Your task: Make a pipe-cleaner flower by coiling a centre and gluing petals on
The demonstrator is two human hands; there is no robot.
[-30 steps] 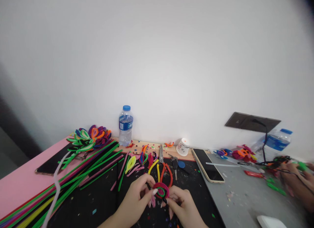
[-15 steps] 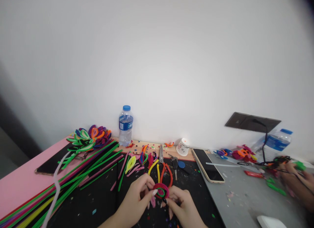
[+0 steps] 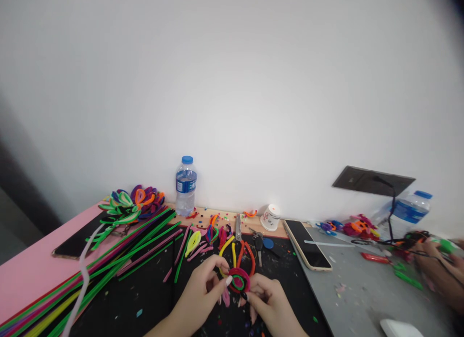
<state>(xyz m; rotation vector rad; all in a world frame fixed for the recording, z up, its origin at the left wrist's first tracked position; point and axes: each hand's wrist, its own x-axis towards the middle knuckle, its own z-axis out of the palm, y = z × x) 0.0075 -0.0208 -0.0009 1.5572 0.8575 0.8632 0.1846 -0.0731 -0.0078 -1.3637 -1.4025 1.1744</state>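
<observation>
The left hand [image 3: 201,291] and right hand [image 3: 270,300] pinch opposite sides of the coil [image 3: 239,281], fingers closed on its edge, over the mat [image 3: 145,293], at the near end of the scissors [image 3: 238,230].

A pale wall [image 3: 232,95] bearing a dark panel [image 3: 357,181] rises behind a pink surface [image 3: 29,274] and grey surface [image 3: 357,303].

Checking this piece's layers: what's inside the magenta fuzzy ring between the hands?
Inside the magenta fuzzy ring, a green fuzzy coil shows; whatever lies directly beneath them is covered.
</observation>
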